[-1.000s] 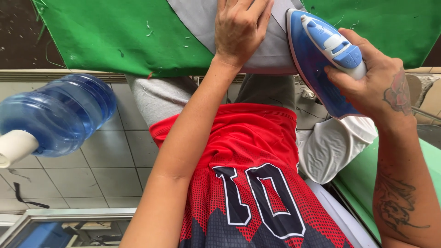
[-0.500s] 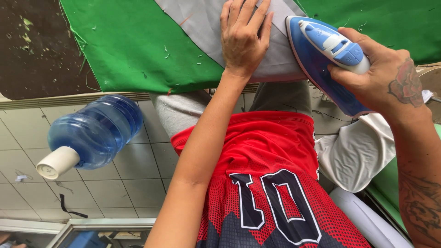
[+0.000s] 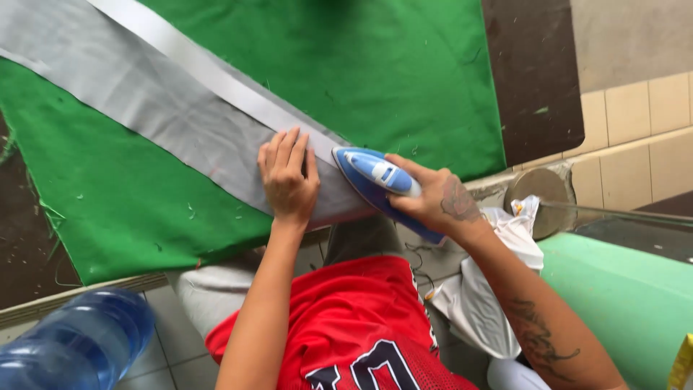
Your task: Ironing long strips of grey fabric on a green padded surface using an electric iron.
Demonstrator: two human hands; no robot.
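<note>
A long strip of grey fabric (image 3: 144, 94) lies diagonally across a green cloth (image 3: 375, 65) spread over the table. My left hand (image 3: 287, 177) presses flat on the near end of the grey strip, fingers spread. Right beside it, my right hand (image 3: 433, 198) grips the handle of a blue and white clothes iron (image 3: 375, 180), whose tip rests on the grey fabric and points up and left. A lighter folded band runs along the strip's upper edge.
A large blue water bottle (image 3: 72, 347) lies at the lower left over the tiled floor. A light green roll (image 3: 628, 296) and white cloth (image 3: 498, 289) sit at the right. A brown round object (image 3: 538, 191) stands at the table's right corner.
The view has swung up and right, showing much more of the table and the grey strip. Both hands stay on the fabric and iron; the bottle has slid toward the lower left corner.
</note>
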